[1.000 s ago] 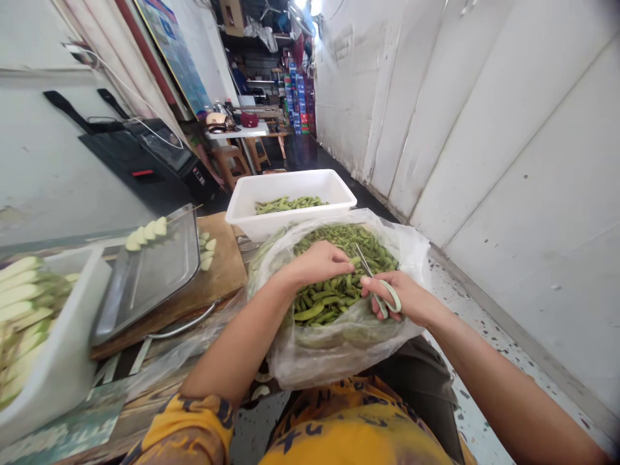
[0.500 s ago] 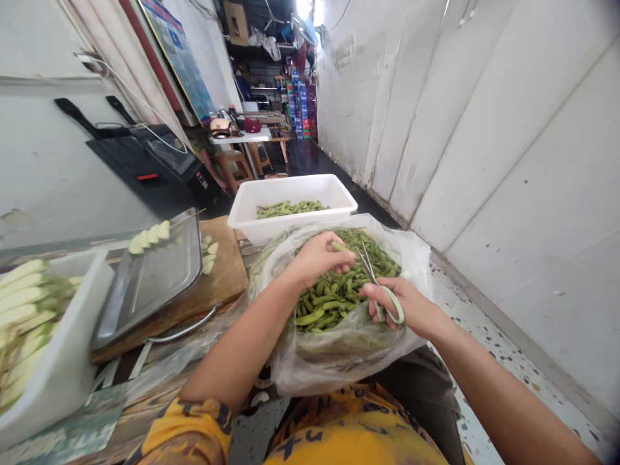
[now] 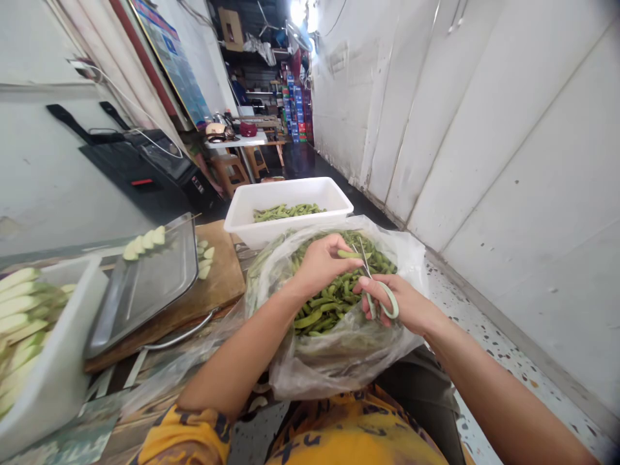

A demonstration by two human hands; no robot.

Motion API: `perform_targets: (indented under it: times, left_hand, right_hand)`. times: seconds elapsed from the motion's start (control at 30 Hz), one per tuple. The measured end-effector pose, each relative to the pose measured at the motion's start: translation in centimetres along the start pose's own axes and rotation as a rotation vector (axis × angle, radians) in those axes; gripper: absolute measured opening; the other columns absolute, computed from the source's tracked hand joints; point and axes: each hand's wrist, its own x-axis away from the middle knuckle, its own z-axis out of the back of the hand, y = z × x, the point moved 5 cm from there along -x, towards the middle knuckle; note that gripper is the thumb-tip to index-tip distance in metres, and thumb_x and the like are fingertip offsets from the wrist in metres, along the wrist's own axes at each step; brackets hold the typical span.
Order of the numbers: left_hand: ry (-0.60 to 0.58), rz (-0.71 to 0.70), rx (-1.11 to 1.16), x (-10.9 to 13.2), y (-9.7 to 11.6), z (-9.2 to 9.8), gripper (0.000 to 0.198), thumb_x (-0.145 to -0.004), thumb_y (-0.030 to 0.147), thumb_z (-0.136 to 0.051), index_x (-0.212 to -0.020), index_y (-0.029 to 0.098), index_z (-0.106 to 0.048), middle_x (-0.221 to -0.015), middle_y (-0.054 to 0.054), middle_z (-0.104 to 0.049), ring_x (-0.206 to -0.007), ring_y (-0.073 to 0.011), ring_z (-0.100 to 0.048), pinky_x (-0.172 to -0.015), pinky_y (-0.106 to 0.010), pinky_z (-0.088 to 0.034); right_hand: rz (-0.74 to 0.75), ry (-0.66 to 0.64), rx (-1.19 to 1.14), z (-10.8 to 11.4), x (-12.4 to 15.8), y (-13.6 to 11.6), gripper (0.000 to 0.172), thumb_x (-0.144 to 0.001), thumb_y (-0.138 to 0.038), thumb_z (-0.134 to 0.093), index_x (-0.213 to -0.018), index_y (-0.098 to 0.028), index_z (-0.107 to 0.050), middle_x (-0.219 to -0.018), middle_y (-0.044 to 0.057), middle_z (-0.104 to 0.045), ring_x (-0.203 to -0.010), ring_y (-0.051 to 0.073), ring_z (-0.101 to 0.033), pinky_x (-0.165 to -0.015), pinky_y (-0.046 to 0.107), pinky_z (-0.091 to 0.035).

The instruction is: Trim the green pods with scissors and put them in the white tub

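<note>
Smooth green bean pod [image 3: 349, 254] — pinched in left hand [image 3: 320, 263], right hand [image 3: 409, 305] closed round pale-green scissors [image 3: 382, 298]

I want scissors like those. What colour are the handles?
Pale green scissor handles, head view.

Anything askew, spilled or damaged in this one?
Mostly tidy. The metal tray sits askew across the wooden board, and a few pale slices lie loose on the board beside it. The left hand holds a pod to the scissors in the right hand, over the bag; no spilled pods visible.
</note>
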Motion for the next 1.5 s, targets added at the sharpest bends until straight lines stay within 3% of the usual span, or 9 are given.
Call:
perform_targets:
  times: [0.23,0.33,0.43,0.57,0.7,0.9,1.1,1.2,1.5]
  left_hand:
    - [0.041,0.070,-0.040,-0.3,-0.8,0.4,0.030,-0.062,0.025,-0.075,-0.070,0.017,-0.048,-0.057,0.002,-0.061,-0.050,-0.0101,-0.055,-0.050,-0.021,-0.041]
    - [0.072,0.124,-0.128,-0.7,-1.3,1.2,0.013,-0.069,0.017,-0.063,-0.077,0.016,-0.052,-0.069,-0.002,-0.067,-0.060,-0.0127,-0.062,-0.056,-0.023,-0.047]
    - [0.053,0.140,-0.468,-1.0,-1.7,1.6,0.009,-0.071,0.012,-0.052,-0.075,0.016,-0.058,-0.076,-0.005,-0.069,-0.068,-0.0161,-0.065,-0.063,-0.027,-0.049]
    - [-0.045,-0.016,-1.150,-0.8,-1.5,0.7,0.016,-0.074,0.020,-0.049,-0.069,0.017,-0.064,-0.079,-0.010,-0.070,-0.083,-0.0244,-0.065,-0.076,-0.033,-0.048]
    - [-0.194,-0.004,-1.444,-0.1,-2.6,-0.4,0.028,-0.083,0.026,-0.044,-0.084,0.013,-0.069,-0.089,-0.016,-0.071,-0.088,-0.0280,-0.066,-0.080,-0.037,-0.048]
    - [-0.176,0.013,-1.338,0.0,-3.3,-0.8,0.026,-0.079,0.037,-0.058,-0.086,0.015,-0.069,-0.091,-0.013,-0.071,-0.088,-0.0267,-0.066,-0.076,-0.032,-0.047]
    - [-0.053,-0.032,-0.823,-0.7,-2.0,0.0,0.024,-0.078,0.036,-0.057,-0.083,0.016,-0.071,-0.084,-0.004,-0.071,-0.079,-0.0177,-0.062,-0.072,-0.026,-0.043]
    - [-0.030,-0.066,-0.740,-0.6,-1.2,0.1,0.024,-0.076,0.037,-0.059,-0.075,0.015,-0.069,-0.072,-0.001,-0.067,-0.070,-0.0147,-0.057,-0.065,-0.024,-0.039]
    - [-0.259,-0.157,-0.836,0.4,0.6,-1.1,0.026,-0.078,0.032,-0.055,-0.059,0.014,-0.054,-0.055,0.004,-0.046,-0.056,-0.0094,-0.040,-0.055,-0.023,-0.027]
  right_hand:
    - [-0.053,0.095,-0.067,0.2,-0.2,0.6,0.047,-0.076,-0.061,-0.063,-0.068,-0.014,-0.058,-0.042,-0.003,-0.048,-0.031,0.005,-0.036,-0.028,0.015,-0.020]
    - [-0.051,0.065,-0.128,0.7,-0.1,1.0,0.049,-0.074,-0.063,-0.063,-0.072,-0.014,-0.061,-0.047,-0.001,-0.052,-0.038,0.008,-0.046,-0.029,0.015,-0.028]
    - [-0.033,0.033,-0.206,1.0,0.1,1.2,0.052,-0.076,-0.065,-0.060,-0.081,-0.014,-0.063,-0.056,0.003,-0.058,-0.049,0.013,-0.054,-0.033,0.017,-0.037]
    - [-0.038,0.035,-0.224,1.1,0.2,1.4,0.051,-0.076,-0.064,-0.061,-0.083,-0.014,-0.063,-0.058,0.004,-0.059,-0.052,0.013,-0.056,-0.034,0.017,-0.038]
    - [-0.036,0.044,-0.200,0.9,0.1,1.4,0.050,-0.075,-0.063,-0.062,-0.081,-0.014,-0.062,-0.057,0.003,-0.058,-0.051,0.013,-0.055,-0.034,0.016,-0.038]
    - [-0.056,0.040,-0.172,0.9,0.1,1.4,0.050,-0.076,-0.063,-0.061,-0.081,-0.014,-0.061,-0.056,0.003,-0.059,-0.050,0.013,-0.056,-0.033,0.016,-0.038]
    - [-0.082,0.050,-0.072,1.0,0.2,1.7,0.051,-0.075,-0.064,-0.061,-0.081,-0.013,-0.062,-0.056,0.003,-0.058,-0.050,0.014,-0.056,-0.030,0.016,-0.033]
    - [-0.076,0.030,-0.017,1.0,0.1,1.9,0.051,-0.077,-0.064,-0.059,-0.083,-0.013,-0.062,-0.057,0.002,-0.058,-0.047,0.012,-0.053,-0.030,0.017,-0.033]
    - [-0.052,-0.038,0.218,1.0,0.6,0.9,0.047,-0.083,-0.059,-0.054,-0.069,-0.014,-0.058,-0.054,0.000,-0.058,-0.038,0.008,-0.043,-0.035,0.019,-0.033]
